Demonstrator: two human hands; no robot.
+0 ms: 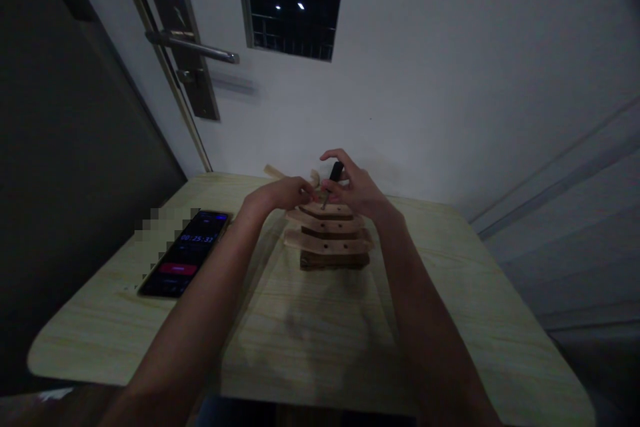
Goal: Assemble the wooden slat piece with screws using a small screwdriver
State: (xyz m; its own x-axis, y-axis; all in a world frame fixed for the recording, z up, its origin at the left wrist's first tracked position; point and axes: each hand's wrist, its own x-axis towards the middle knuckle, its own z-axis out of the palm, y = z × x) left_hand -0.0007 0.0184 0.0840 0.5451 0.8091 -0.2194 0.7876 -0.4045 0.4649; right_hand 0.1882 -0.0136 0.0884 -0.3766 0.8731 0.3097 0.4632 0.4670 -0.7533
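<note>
A small wooden piece of angled slats with paired holes, fixed over darker wooden blocks, sits at the middle of the table. My right hand grips a screwdriver by its black handle, its shaft slanting down to a hole in the far slat. One finger of that hand is raised off the handle. At the far left end of the slats is my left hand, its fingers curled in close to the wood by the screwdriver's shaft. What those fingers hold, if anything, is too small and dim to make out.
A phone showing a running timer lies on the pale wooden table, left of my left forearm. Loose light wooden pieces lie behind my hands. Beyond the table's far edge stands a white door with a metal handle.
</note>
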